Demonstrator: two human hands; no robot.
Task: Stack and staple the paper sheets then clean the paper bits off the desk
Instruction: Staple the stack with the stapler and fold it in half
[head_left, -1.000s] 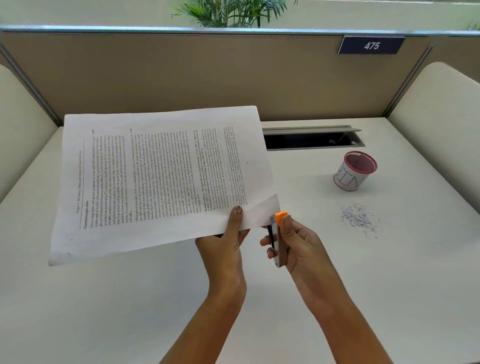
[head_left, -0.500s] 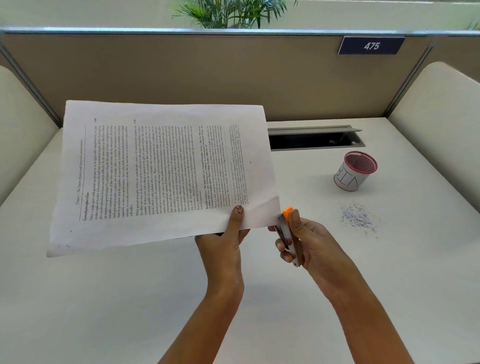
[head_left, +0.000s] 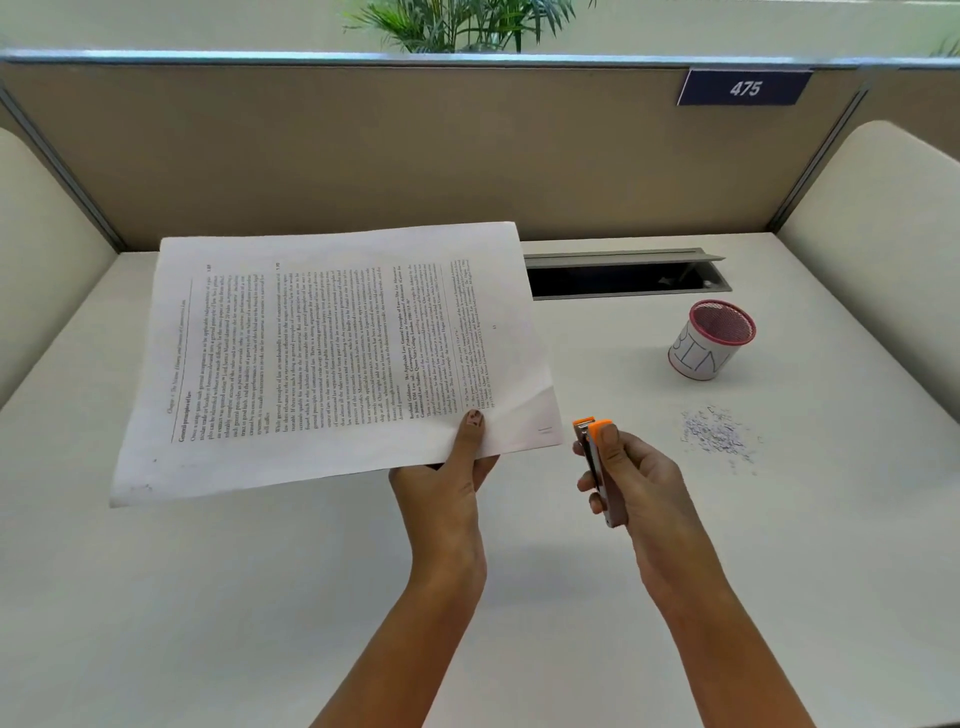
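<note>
My left hand (head_left: 452, 478) pinches the near edge of a stack of printed paper sheets (head_left: 322, 358), thumb on top, holding it above the white desk (head_left: 260, 597). A staple shows in the stack's near right corner. My right hand (head_left: 634, 483) grips a small orange and grey stapler (head_left: 597, 462) just right of that corner, apart from the paper. A heap of small paper bits (head_left: 719, 434) lies on the desk further right.
A small red-rimmed mesh cup marked BIN (head_left: 709, 340) stands behind the paper bits. An open cable slot (head_left: 623, 278) is set into the desk's back. Partition walls (head_left: 415, 156) close off the back and both sides.
The stapler was at the stack's near right corner; my right hand has drawn it off to the right, and a staple now shows there. The paper has tilted slightly.
</note>
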